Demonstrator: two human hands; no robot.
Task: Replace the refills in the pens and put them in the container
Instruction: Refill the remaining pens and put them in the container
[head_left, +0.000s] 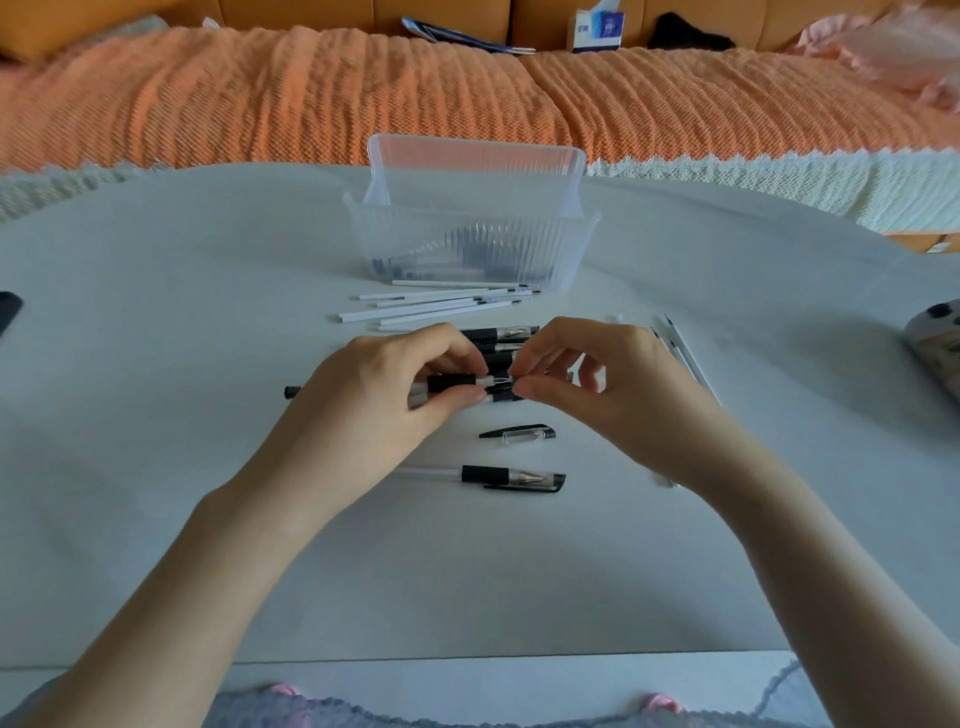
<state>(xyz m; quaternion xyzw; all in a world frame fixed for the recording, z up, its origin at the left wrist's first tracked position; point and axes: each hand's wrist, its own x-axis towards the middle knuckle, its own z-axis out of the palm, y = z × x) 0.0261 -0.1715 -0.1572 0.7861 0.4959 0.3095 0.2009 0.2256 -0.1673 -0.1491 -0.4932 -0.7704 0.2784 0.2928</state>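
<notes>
Gripping pen (452, 383) barrel over table (208, 312) middle: left hand (384, 389), fingers curled round black grip. Behind: white refills (431, 304), clear container (467, 244) (dark shapes inside, blurred). Below: loose cap (519, 432). Right hand (597, 384) pinches pen's tip end.

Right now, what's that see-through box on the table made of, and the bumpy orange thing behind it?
The container looks like clear, slightly frosted plastic: its ribbed walls catch the light, and dark pens show blurred through them. The orange cover looks like soft matte fabric, probably knitted or woven: it has wavy ridges and a white lacy edge.
</notes>
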